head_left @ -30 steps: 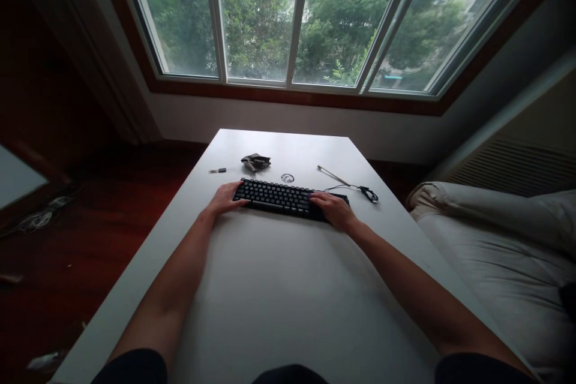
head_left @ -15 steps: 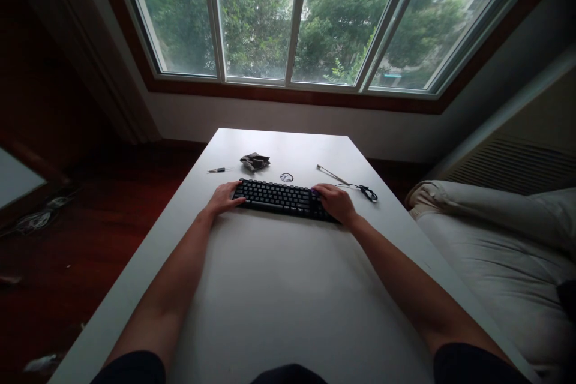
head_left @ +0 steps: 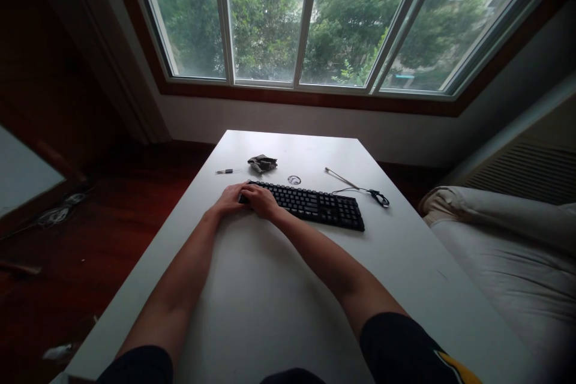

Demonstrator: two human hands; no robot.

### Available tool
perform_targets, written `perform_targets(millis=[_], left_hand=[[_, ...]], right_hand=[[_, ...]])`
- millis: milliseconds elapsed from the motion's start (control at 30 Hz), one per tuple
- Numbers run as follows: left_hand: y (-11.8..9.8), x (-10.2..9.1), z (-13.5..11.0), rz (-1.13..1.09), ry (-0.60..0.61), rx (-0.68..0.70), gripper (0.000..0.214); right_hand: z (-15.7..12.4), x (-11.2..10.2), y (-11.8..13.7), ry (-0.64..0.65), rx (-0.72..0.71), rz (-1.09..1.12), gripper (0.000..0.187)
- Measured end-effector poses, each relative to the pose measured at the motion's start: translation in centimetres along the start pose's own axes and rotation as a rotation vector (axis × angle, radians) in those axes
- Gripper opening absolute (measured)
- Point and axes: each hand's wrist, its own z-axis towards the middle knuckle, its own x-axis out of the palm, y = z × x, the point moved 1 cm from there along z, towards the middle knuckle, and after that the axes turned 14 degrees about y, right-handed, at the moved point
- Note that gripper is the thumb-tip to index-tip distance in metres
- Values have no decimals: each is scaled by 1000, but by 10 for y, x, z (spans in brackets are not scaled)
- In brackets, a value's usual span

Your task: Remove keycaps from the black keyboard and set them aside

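My left hand (head_left: 229, 199) is resting against the left end of the black keyboard (head_left: 310, 202), presumably steadying it flat on the white table (head_left: 283, 294), while my right hand (head_left: 260, 199) is covering that same end (whether either is gripping, I can't make out)

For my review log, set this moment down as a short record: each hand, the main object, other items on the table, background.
Left hand: at the left end of a long black plastic keyboard; grip partly hidden
Right hand: over the same end, close beside the left hand; contact between them unclear
Keyboard: flat on a smooth white table, number pad uncovered
Beyond keyboard: dark crumpled cloth-like bundle, small round dark-rimmed item, thin pale rod, bundled black cable
Background: wide metal-framed glass window, green trees outside
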Motion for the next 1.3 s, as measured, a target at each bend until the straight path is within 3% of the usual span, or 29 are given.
perform_targets(millis=[167, 433, 700, 933, 1133, 1233, 1300], left_hand=[[-1, 0, 1, 6, 5, -33, 95], [-1, -2, -1, -33, 1, -33, 97], [6, 3, -1, -22, -8, -35, 97], [6, 3, -1, -24, -16, -35, 97], [5, 4, 0, -31, -14, -46, 96], [5, 4, 0, -26, -10, -51, 97], [5, 3, 0, -19, -8, -50, 97]], right_hand=[[-29, -4, -16, 29, -113, -3, 37], [-132, -34, -57, -24, -116, -46, 44], [-229, -71, -100, -15, 82, -155, 46], [-306, -78, -122, -128, 276, -182, 53], [-336, -80, -138, -290, 479, -195, 48], [-333, -79, -136, -380, 533, -180, 45], [-322, -77, -129, -384, 494, -143, 42]])
